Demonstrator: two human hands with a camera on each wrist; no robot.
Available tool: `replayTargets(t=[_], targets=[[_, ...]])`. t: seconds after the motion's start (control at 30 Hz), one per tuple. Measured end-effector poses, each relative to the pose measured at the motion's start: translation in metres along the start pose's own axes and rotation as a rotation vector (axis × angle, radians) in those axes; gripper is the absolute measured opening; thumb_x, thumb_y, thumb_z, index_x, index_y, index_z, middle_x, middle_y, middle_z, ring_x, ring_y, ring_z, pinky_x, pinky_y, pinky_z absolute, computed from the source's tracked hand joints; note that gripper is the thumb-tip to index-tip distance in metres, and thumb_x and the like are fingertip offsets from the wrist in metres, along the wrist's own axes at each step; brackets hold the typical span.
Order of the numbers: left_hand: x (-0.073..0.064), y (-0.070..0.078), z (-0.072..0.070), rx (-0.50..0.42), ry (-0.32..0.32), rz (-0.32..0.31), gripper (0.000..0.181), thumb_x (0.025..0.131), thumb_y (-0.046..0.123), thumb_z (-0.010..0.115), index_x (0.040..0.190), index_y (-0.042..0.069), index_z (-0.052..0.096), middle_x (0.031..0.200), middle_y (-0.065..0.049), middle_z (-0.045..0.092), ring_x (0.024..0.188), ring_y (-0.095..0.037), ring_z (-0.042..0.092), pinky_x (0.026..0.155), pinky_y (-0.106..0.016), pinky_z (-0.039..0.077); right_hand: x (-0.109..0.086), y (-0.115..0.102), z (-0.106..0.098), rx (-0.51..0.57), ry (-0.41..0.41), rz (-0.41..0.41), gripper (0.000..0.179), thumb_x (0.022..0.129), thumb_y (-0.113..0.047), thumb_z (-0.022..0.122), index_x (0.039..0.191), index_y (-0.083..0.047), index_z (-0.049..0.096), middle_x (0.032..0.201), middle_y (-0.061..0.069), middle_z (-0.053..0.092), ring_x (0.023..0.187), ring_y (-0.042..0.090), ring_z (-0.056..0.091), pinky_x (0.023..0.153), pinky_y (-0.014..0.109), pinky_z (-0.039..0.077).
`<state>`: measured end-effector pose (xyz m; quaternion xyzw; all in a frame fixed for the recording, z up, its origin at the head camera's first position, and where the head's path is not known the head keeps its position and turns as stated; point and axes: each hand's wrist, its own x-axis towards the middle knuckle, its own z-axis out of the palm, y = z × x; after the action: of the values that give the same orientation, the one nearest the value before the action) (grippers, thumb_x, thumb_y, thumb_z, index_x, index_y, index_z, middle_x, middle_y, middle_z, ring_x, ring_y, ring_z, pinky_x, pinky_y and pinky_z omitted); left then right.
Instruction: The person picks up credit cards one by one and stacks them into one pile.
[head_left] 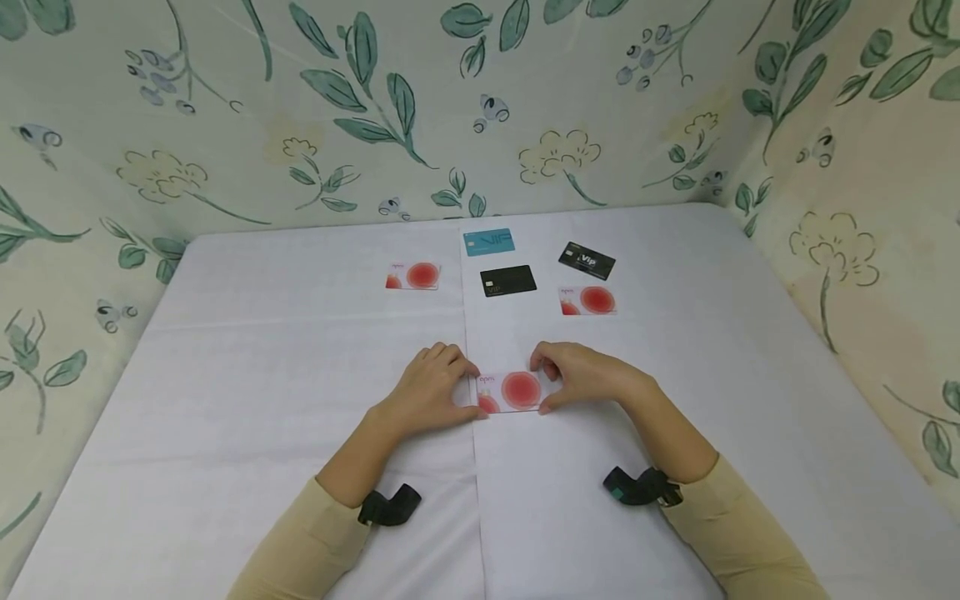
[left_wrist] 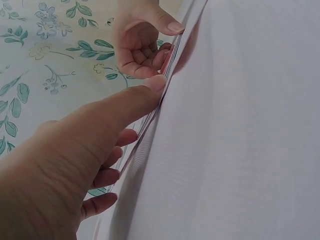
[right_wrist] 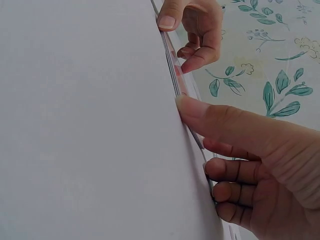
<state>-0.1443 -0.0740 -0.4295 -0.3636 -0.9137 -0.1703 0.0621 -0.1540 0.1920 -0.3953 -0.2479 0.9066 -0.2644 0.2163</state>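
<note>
A white card with red circles (head_left: pixel 519 390) lies near the middle of the table, in front of the person. The left hand (head_left: pixel 430 388) grips its left end, with the thumb at the near corner and the index finger at the far one. At the opposite end, the right hand (head_left: pixel 587 372) holds the card the same way between thumb and index finger. Seen edge-on in the right wrist view, the card's side (right_wrist: pixel 173 70) shows several thin layers, like a small stack. What lies beneath the top card is hidden in the head view.
Beyond the hands lie a blue VIP card (head_left: pixel 489 242), a black card (head_left: pixel 508 281), a tilted black VIP card (head_left: pixel 587 261) and two more red-circle cards, one left (head_left: pixel 414 276) and one right (head_left: pixel 588 301). A white cloth (head_left: pixel 247 400) with a lengthwise crease covers the table.
</note>
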Motion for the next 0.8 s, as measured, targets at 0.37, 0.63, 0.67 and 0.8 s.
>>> replayTargets(t=[0.37, 0.63, 0.67, 0.8], targets=[[-0.0001, 0.0002, 0.0003, -0.017, -0.011, -0.017, 0.045, 0.071, 0.048, 0.075, 0.101, 0.016, 0.065, 0.097, 0.001, 0.055, 0.093, -0.017, 0.049, 0.08, -0.034, 0.041, -0.0026, -0.0041, -0.0005, -0.008, -0.015, 0.02, 0.046, 0.069, -0.026, 0.084, 0.102, -0.009, 0.056, 0.075, 0.0, 0.05, 0.073, 0.014, 0.047, 0.066, 0.027, 0.042], [-0.0001, 0.0013, 0.0001, -0.028, -0.039, -0.047, 0.047, 0.072, 0.051, 0.073, 0.104, 0.016, 0.064, 0.098, 0.001, 0.056, 0.096, -0.017, 0.049, 0.085, -0.036, 0.041, -0.0022, -0.003, -0.0014, -0.004, -0.016, 0.033, 0.048, 0.068, -0.028, 0.085, 0.103, -0.01, 0.057, 0.076, 0.0, 0.05, 0.074, 0.014, 0.047, 0.065, 0.028, 0.043], [-0.0001, 0.0014, 0.0001, -0.035, -0.047, -0.056, 0.047, 0.073, 0.051, 0.073, 0.105, 0.016, 0.064, 0.099, 0.001, 0.056, 0.097, -0.017, 0.049, 0.087, -0.036, 0.041, -0.002, -0.0027, -0.0014, -0.002, -0.017, 0.034, 0.049, 0.068, -0.029, 0.085, 0.103, -0.01, 0.057, 0.076, 0.0, 0.05, 0.074, 0.014, 0.048, 0.065, 0.028, 0.043], [0.0002, 0.0016, 0.0003, -0.06, -0.073, -0.085, 0.048, 0.073, 0.05, 0.072, 0.106, 0.017, 0.063, 0.1, 0.001, 0.056, 0.099, -0.017, 0.049, 0.088, -0.037, 0.04, -0.0017, -0.0014, -0.0017, 0.01, -0.016, 0.039, 0.049, 0.067, -0.029, 0.085, 0.104, -0.012, 0.057, 0.077, 0.0, 0.05, 0.075, 0.015, 0.048, 0.066, 0.027, 0.044]])
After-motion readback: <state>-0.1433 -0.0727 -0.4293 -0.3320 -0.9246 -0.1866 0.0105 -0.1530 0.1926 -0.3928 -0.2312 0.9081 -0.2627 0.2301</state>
